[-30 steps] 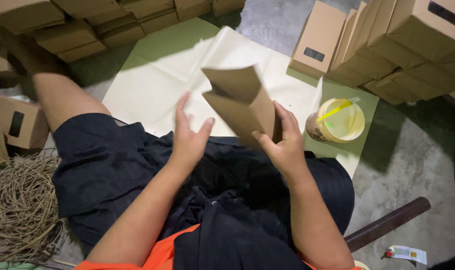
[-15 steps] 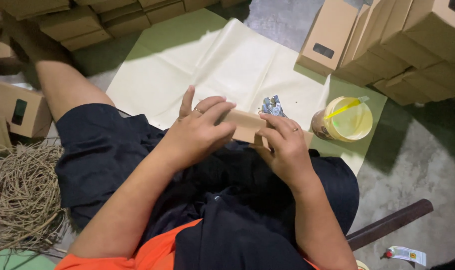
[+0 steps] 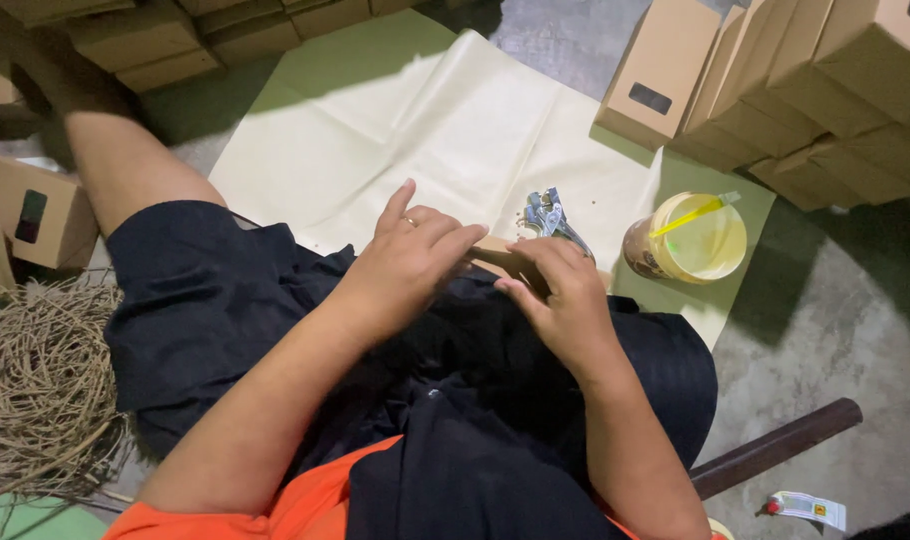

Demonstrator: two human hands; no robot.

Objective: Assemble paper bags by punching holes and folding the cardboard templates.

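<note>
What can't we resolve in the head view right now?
- Flattened brown cardboard piece: mostly hidden under the left hand and right hand; its shape is unreadable.
- Metal tool: lower part hidden behind the right hand; type unclear.
- Yellow tub: contents can't be made out.
- Stacked boxes: cut off by the top and right edges.
- Twine bundle: cut off at the left edge.

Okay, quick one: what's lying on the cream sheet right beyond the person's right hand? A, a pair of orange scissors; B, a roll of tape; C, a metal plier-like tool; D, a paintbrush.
C: a silvery metal plier-like tool lies on the cream sheet, just past the right hand that holds the flat brown cardboard piece with the left hand.
</note>
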